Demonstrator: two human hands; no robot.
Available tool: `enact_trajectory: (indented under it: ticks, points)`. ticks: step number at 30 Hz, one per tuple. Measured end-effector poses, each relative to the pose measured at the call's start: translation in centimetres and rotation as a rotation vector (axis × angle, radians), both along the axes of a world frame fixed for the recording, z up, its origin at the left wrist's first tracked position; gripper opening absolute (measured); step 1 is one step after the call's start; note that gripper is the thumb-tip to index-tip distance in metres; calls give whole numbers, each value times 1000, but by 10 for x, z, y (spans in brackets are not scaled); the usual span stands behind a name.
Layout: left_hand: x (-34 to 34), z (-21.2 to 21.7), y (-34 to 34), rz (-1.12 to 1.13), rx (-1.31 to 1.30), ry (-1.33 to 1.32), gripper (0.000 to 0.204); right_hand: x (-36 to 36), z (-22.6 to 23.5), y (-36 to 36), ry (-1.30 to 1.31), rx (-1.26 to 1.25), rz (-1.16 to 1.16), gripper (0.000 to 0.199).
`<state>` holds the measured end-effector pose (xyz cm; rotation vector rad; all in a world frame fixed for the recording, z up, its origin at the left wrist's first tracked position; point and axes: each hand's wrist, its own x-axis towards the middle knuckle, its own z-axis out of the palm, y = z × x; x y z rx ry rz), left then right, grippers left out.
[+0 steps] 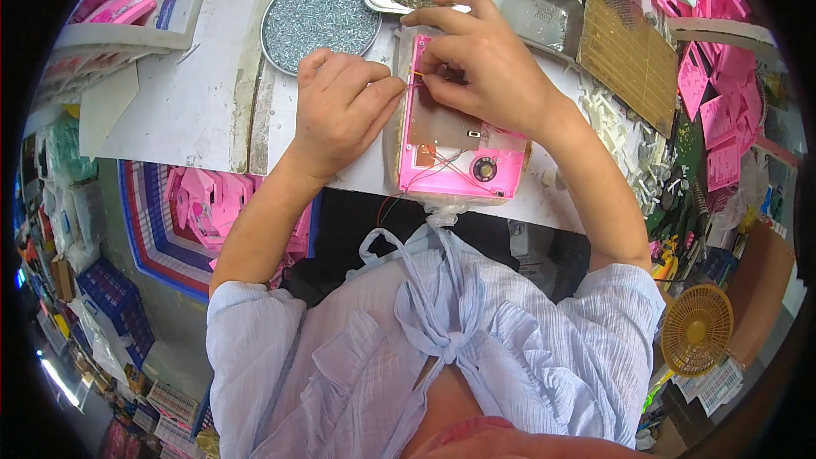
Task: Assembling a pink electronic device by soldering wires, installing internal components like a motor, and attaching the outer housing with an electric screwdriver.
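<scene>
A pink plastic casing (518,166) lies on a wrapped pad at the table's edge, its inside facing up. Inside it are a brownish flat panel (442,123), a round black speaker (484,169) and several thin red and dark wires. At the casing's left rim, my left hand (344,110) is closed in a pinch on a thin wire. My right hand (489,59) reaches over the upper part of the casing, thumb and index finger pinched at a short yellowish wire (417,73). Its other fingers are raised and bent. The fingertips partly hide the wire ends.
Beyond my hands are a round tray of small silvery screws (319,21) and a metal compartment tray (531,13) with small parts. White plastic pieces (612,132) and a brown ridged board (625,42) are at right. A striped basket (140,212) of pink parts stands lower left.
</scene>
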<state>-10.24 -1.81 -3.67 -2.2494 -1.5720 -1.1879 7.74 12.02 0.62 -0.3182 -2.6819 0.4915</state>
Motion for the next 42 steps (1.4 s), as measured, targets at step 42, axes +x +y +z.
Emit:
enact_trajectory:
  ticks: [42]
  points:
    - [43,15,15,70,-308,-45,13,110,-31,-38,312,-310,-537,11]
